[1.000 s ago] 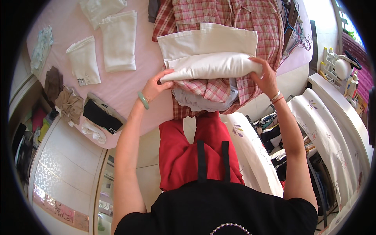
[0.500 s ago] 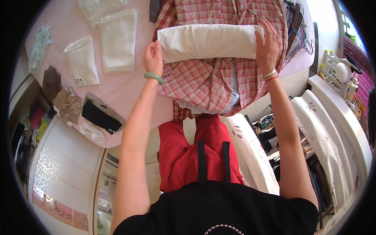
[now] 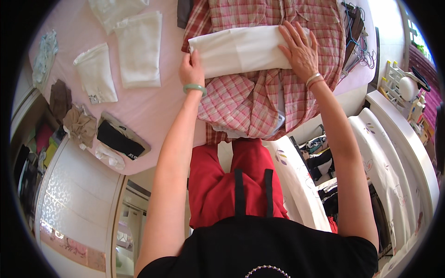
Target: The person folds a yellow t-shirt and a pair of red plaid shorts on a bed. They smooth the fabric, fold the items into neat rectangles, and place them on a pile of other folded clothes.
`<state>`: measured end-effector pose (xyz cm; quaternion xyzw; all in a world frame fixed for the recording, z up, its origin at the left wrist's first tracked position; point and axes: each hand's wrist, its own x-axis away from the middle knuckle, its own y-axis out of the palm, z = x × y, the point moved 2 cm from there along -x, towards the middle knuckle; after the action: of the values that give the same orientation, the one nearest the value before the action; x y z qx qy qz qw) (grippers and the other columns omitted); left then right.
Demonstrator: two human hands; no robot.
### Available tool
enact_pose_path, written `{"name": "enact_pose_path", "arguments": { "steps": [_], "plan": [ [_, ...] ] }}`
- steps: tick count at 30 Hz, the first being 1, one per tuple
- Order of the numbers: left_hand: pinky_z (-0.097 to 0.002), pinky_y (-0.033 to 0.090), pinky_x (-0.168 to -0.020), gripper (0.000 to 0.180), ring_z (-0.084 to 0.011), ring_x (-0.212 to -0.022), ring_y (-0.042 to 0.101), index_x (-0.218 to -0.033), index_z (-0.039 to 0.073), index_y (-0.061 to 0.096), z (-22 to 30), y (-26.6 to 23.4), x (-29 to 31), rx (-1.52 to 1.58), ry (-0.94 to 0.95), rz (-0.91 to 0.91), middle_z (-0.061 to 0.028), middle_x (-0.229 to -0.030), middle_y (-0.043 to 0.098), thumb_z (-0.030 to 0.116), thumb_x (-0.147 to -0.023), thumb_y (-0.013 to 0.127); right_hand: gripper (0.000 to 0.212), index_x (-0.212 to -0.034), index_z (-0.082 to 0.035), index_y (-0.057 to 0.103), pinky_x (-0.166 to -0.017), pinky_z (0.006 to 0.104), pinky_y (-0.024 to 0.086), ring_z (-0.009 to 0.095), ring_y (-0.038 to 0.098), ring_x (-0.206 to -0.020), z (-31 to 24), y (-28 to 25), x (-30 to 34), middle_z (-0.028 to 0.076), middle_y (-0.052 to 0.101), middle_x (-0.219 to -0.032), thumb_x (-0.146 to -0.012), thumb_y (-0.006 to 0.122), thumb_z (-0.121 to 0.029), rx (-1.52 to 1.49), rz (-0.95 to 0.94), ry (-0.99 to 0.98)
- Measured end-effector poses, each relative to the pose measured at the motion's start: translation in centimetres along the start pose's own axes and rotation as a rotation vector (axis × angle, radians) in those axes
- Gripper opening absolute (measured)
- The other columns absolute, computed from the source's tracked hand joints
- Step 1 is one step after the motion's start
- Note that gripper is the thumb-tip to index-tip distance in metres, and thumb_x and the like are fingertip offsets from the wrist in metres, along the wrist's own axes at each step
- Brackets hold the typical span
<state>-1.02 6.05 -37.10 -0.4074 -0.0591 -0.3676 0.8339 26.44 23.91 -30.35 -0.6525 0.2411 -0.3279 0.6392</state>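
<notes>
A white garment (image 3: 241,51), folded into a long flat strip, lies across a heap of red and pink plaid shirts (image 3: 264,99) on the bed. My left hand (image 3: 192,69), with a green bangle at the wrist, pinches the strip's left end, thumb on top and the other fingers mostly hidden. Spread flat over the right end is my right hand (image 3: 301,52), its fingers stretched out and pressing on the cloth. What kind of garment the strip is cannot be made out.
Folded white clothes (image 3: 138,51) lie on the pink bedsheet (image 3: 162,111) to the left. Nearer the bed's edge are brown cloths (image 3: 79,124) and a folded black garment (image 3: 119,139). Clothes hangers (image 3: 354,44) are heaped at the right. Below them, an open drawer (image 3: 324,162) holds clothes.
My right hand has moved left from the strip's right end and now lies flat on top of it. My left hand has shifted slightly right, still at the left end.
</notes>
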Motion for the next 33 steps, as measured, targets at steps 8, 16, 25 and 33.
{"name": "enact_pose_path", "arguments": {
  "steps": [8,16,25,33],
  "plan": [
    [-0.0308,0.050,-0.080,0.058,-0.0174,-0.089,0.063,-0.114,-0.002,0.059,-1.4,-0.4,0.7,0.408,-0.151,-0.211,-0.0098,-0.102,0.067,0.043,-0.082,0.077,0.033,-0.119,0.001,0.061,-0.077,0.0308,0.054,0.022,0.065,-0.091,-4.7,-2.0,7.8,0.012,0.066,-0.109,-0.094,0.064,-0.020,-1.475,-0.122,0.833],
    [-0.0373,0.051,-0.066,0.045,-0.0256,-0.070,0.066,-0.089,0.002,0.067,1.2,-1.5,3.4,0.173,-0.073,-0.112,-0.0151,-0.079,0.070,0.046,-0.081,0.074,0.051,-0.130,0.001,0.046,-0.105,0.0504,0.041,0.034,0.047,-0.125,-9.8,3.0,5.9,0.017,0.052,-0.129,-0.095,0.061,-0.032,-2.453,-0.105,1.383],
    [-0.0285,0.050,-0.070,0.036,-0.0134,-0.074,0.063,-0.102,0.001,0.067,-0.8,-5.4,4.9,0.468,-0.194,-0.207,-0.0077,-0.086,0.070,0.035,-0.096,0.061,0.040,-0.124,-0.006,0.054,-0.097,0.0386,0.046,0.023,0.056,-0.111,-12.2,-3.0,1.9,0.006,0.058,-0.119,-0.088,0.067,-0.020,-2.299,0.178,1.077],
    [-0.0399,0.041,-0.106,0.086,-0.0224,-0.122,0.055,-0.137,0.006,0.047,-6.2,-11.0,10.3,1.754,-0.784,-0.773,-0.0097,-0.135,0.055,0.075,-0.090,0.026,0.051,-0.131,0.003,0.049,-0.098,0.0405,0.047,0.026,0.058,-0.113,-21.6,-13.1,3.3,0.013,0.060,-0.123,-0.091,0.059,-0.027,-2.314,-0.350,1.075]
  ]
}}
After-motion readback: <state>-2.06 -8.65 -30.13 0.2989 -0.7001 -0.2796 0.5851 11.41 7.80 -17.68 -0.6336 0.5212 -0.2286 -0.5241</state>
